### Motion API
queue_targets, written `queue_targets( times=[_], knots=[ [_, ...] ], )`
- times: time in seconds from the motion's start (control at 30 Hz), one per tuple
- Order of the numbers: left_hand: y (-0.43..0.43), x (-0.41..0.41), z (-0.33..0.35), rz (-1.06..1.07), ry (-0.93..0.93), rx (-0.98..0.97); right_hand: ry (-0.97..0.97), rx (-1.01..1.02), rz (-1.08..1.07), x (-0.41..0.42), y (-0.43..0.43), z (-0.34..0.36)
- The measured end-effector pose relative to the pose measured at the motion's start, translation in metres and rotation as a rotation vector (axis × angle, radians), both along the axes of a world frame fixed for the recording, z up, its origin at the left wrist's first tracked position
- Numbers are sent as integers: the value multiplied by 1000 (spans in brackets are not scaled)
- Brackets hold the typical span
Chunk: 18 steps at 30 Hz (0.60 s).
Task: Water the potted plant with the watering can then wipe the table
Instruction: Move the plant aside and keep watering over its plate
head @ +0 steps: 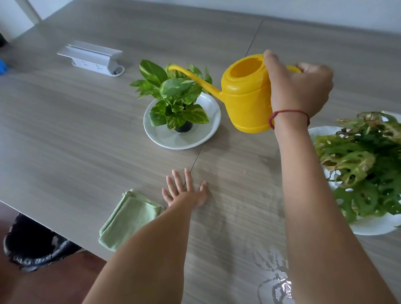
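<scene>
Water pooling on the near table, green cloth lying just beside the left hand resting flat with fingers spread, right hand clamping the yellow watering can, its spout reaching over the potted plant sitting on a white plate.

Bare table leftward; potted plant, watering can crowding centre.

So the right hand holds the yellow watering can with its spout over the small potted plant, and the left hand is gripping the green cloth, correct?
Not quite. In the head view the left hand lies flat and open on the table, beside the green cloth, not gripping it. The rest stands: the right hand holds the yellow watering can, spout over the small potted plant.
</scene>
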State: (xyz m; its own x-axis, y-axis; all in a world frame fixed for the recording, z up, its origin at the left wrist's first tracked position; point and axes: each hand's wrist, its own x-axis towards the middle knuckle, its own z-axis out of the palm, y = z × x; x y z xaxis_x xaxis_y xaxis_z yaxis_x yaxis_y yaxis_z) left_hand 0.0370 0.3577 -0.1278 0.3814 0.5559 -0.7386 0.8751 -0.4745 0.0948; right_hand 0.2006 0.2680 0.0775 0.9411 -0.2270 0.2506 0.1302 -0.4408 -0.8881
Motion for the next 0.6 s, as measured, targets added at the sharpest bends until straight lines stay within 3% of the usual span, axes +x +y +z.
queue_targets(
  times=[0.6],
  knots=[
    [2, 0, 2, 4, -2, -9, -53, -92, 64, 4, -1, 3]
  ],
)
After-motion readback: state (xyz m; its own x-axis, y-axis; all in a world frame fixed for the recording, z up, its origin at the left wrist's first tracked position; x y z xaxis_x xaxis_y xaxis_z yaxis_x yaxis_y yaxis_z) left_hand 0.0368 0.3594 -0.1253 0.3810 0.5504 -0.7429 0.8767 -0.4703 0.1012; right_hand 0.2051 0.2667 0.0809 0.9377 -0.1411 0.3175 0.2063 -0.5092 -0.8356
